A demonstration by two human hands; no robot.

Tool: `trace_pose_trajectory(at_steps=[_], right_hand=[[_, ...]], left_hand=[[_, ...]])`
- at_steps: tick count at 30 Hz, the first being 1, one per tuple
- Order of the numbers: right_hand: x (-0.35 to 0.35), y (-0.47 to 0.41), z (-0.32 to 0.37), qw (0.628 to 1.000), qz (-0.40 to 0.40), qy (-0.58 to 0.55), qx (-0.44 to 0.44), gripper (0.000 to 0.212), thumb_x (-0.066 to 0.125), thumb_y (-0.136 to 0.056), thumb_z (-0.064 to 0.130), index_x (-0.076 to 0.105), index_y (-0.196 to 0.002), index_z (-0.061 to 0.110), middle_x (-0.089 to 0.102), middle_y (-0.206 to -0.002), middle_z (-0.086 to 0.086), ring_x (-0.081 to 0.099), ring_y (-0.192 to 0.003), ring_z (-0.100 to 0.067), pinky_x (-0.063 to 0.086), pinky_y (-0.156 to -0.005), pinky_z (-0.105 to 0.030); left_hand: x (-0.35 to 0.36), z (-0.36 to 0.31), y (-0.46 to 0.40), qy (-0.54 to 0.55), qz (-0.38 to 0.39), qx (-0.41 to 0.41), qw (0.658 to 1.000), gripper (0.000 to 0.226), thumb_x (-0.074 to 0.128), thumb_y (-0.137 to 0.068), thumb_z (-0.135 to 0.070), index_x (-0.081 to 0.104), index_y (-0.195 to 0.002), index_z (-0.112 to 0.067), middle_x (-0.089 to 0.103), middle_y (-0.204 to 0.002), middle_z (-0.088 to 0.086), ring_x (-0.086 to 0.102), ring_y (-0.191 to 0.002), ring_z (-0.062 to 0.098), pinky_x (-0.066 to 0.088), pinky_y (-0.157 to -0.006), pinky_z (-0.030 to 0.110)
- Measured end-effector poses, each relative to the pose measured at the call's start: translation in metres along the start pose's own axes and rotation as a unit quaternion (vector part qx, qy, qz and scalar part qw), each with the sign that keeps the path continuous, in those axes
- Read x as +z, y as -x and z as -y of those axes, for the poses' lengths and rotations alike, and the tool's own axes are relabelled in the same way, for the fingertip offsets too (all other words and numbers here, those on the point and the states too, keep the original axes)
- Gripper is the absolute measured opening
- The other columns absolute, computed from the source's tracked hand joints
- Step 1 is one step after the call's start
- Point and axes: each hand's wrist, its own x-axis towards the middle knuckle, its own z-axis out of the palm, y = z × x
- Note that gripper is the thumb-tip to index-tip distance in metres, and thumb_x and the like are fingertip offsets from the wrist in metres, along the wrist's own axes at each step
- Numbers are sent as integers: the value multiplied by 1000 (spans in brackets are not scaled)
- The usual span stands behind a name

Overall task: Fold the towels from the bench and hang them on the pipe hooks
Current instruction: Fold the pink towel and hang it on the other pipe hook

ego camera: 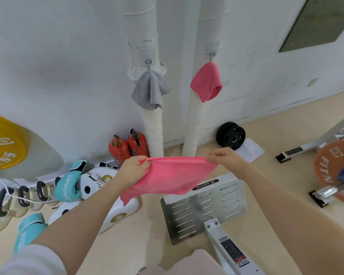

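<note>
While your left hand (135,169) and right hand (221,157) pinch one pink towel (173,175), two pipes (153,132) carry two hung towels: grey (149,90), pink (206,82); two extinguishers (127,148) below.

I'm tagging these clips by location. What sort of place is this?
Most likely a gym: a yellow weight plate leans on the wall, teal boxing gloves lie nearby, and a loaded barbell sits at right.

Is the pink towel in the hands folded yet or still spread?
Spread, as far as shows: the pink towel is stretched by its top edge between left hand and right hand, hanging as one sheet.
</note>
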Motion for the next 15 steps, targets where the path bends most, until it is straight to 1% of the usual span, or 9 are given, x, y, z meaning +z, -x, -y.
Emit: trace_pose_trajectory(at_steps=[2, 3, 4, 5, 7, 9, 11, 13, 15], right_hand=[[-9, -4, 1, 986, 19, -164, 14, 26, 67, -79, 12, 51, -58, 14, 48, -56, 5, 43, -60, -11, 41, -61, -18], [-14, -7, 0, 968, 43, -244, 26, 24, 72, -71, 17, 50, -64, 13, 49, -61, 2, 45, -62, -13, 43, -60, -19], [-18, -9, -2, 949, 67, -304, 39, 28, 76, -63, 23, 50, -70, 13, 51, -68, -1, 48, -65, -15, 45, -62, -22], [-23, -11, -3, 939, 74, -333, 49, 28, 75, -62, 25, 52, -73, 14, 53, -74, -4, 52, -68, -16, 47, -63, -25], [-31, -12, -6, 937, 70, -336, 60, 19, 71, -63, 25, 53, -64, 20, 53, -69, -1, 53, -63, -14, 46, -58, -26], [-40, -13, -9, 947, 72, -307, 69, 28, 70, -62, 21, 44, -52, 23, 43, -57, 6, 44, -52, -9, 36, -47, -22], [-48, -15, -13, 953, 74, -284, 71, 29, 63, -68, 13, 43, -51, 23, 43, -52, 8, 42, -46, -7, 34, -41, -19], [-55, -18, -19, 951, 73, -289, 79, 28, 59, -77, 4, 48, -60, 23, 50, -53, 8, 47, -47, -6, 39, -42, -18], [-60, -20, -23, 959, 68, -257, 96, 26, 52, -85, -4, 57, -78, 20, 58, -60, 6, 53, -52, -6, 45, -48, -17]], left_hand=[[6, -9, -3, 47, -14, -5, 999, 23, 43, -91, -12, 65, -89, -9, 63, -81, 3, 53, -75, 15, 38, -67, 21], [8, -15, -3, 88, -11, -6, 996, 23, 43, -92, -10, 66, -93, -14, 63, -84, -2, 53, -76, 10, 38, -69, 18], [10, -21, -3, 137, 0, -4, 991, 26, 43, -93, -8, 66, -94, -19, 63, -86, -6, 54, -77, 5, 39, -70, 15], [12, -25, -3, 178, 12, 0, 984, 28, 43, -93, -6, 65, -93, -24, 63, -86, -11, 54, -78, 1, 41, -70, 13], [16, -32, -3, 230, 26, 2, 973, 32, 45, -93, -4, 66, -88, -29, 65, -83, -14, 58, -75, 0, 43, -69, 12], [18, -36, -6, 253, 39, -13, 967, 31, 49, -91, -5, 67, -82, -27, 68, -72, -14, 61, -68, 0, 46, -66, 11], [19, -40, -8, 264, 60, -43, 962, 29, 51, -87, -3, 67, -69, -20, 65, -57, -10, 60, -59, 6, 47, -59, 10], [22, -40, -10, 293, 89, -72, 949, 35, 54, -81, -1, 63, -51, -18, 56, -46, -5, 52, -54, 14, 45, -51, 13], [26, -41, -10, 352, 106, -112, 923, 38, 57, -76, -3, 59, -42, -20, 52, -42, -4, 48, -52, 14, 43, -48, 15]])
